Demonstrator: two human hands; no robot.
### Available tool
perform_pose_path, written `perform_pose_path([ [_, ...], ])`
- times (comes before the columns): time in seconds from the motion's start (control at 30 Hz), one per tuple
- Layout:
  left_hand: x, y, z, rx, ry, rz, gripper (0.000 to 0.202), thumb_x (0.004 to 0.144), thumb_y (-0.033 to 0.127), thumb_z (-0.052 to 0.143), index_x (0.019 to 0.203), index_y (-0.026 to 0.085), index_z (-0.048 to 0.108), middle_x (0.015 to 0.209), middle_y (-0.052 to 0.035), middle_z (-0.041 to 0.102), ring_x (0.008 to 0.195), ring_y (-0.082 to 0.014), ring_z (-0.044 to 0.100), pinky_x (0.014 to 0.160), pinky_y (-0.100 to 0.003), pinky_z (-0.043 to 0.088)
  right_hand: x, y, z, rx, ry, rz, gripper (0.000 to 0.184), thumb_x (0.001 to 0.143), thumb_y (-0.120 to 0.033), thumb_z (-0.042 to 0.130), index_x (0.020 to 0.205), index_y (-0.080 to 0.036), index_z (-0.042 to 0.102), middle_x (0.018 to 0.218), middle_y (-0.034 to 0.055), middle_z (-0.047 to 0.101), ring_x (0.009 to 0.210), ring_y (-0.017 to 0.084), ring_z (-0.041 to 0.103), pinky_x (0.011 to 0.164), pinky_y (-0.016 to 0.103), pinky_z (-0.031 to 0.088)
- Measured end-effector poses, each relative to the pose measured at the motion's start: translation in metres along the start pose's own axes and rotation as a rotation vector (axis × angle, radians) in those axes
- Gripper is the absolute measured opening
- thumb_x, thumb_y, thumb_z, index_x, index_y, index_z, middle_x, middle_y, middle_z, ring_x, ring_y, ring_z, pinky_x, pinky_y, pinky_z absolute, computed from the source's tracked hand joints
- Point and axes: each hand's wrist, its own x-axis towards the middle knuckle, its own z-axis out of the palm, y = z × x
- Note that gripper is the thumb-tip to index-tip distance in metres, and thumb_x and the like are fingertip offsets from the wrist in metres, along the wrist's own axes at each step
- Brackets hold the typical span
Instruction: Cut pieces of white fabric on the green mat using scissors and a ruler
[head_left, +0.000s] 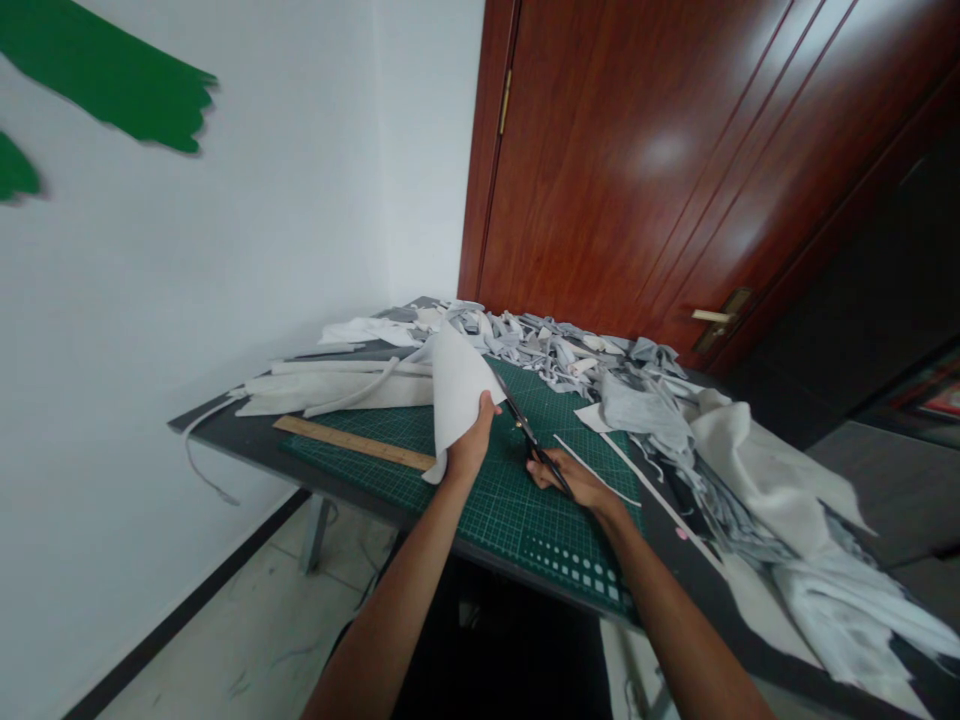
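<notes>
Door (622,170), reddish wood, brass handle (712,322), stands beyond the counter (225,425). White wall (225,300) at left carries green paint shapes (105,75), cut off by the frame edge. Counter top is dark; its near right corner runs out of view.

Grey-white fabric heap (817,560) lies on the right, spilling past the counter edge and cut off by the frame. Fabric scraps (540,345) form a ridge along the far side. Green cutting mat (502,530) lies in front, printed with a grid and small squares; its markings are too small to read. Wooden ruler (352,443) rests on the mat's left part; its scale is unreadable.

Left hand (471,448): closed grip on the lower edge of a white fabric sheet (454,400), lifted off the mat. Right hand (570,483): closed grip on black scissors (534,440), fingers partly hidden by the handles. Blade tips sit just beside the sheet's edge; blade opening is hard to make out.
</notes>
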Motion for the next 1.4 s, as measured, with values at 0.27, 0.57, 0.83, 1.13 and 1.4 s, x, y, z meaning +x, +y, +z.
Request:
perform_pose_path([
  [0.27,0.0011,-0.0021,0.0006,0.003,0.007,0.017,0.029,0.093,0.034,0.064,0.067,0.022,0.070,0.102,-0.0048,0.080,0.108,-0.0250,0.072,0.119,-0.041,0.043,-0.0001,-0.0005,-0.0009,-0.009,0.002,0.004,0.061,0.085,-0.078,0.058,0.063,-0.023,0.044,0.060,-0.0045,0.041,0.057,0.012,0.037,0.056,0.027,0.032],
  [0.57,0.0027,-0.0057,0.0010,0.003,0.005,0.027,0.031,0.093,0.038,0.062,0.067,0.024,0.070,0.102,-0.0038,0.080,0.108,-0.0264,0.072,0.119,-0.044,0.043,0.0012,0.0021,0.0000,0.005,0.005,-0.003,0.062,0.084,-0.079,0.058,0.062,-0.022,0.045,0.058,-0.0054,0.040,0.055,0.011,0.036,0.056,0.027,0.032],
  [0.83,0.0019,-0.0022,0.0008,0.002,-0.002,-0.012,0.030,0.093,0.037,0.064,0.067,0.023,0.070,0.103,-0.0049,0.080,0.109,-0.0254,0.072,0.120,-0.041,0.043,0.0016,0.0027,0.0003,0.007,0.004,-0.005,0.062,0.085,-0.078,0.059,0.062,-0.022,0.044,0.058,-0.0050,0.040,0.056,0.011,0.036,0.056,0.028,0.030],
  [1.13,0.0026,-0.0055,0.0020,0.012,0.003,0.016,0.032,0.094,0.039,0.062,0.067,0.023,0.069,0.106,-0.0043,0.079,0.111,-0.0244,0.071,0.119,-0.041,0.043,0.0021,0.0034,0.0020,0.008,0.013,0.008,0.063,0.084,-0.080,0.058,0.062,-0.023,0.042,0.056,-0.0064,0.036,0.053,0.010,0.031,0.053,0.027,0.027],
  [1.4,0.0021,-0.0041,0.0015,0.007,0.001,0.020,0.032,0.094,0.034,0.064,0.064,0.023,0.068,0.099,-0.0029,0.079,0.108,-0.0244,0.072,0.120,-0.041,0.042,0.0025,0.0038,0.0027,0.015,0.020,-0.001,0.062,0.083,-0.079,0.058,0.062,-0.023,0.042,0.056,-0.0060,0.037,0.052,0.010,0.032,0.051,0.027,0.026],
])
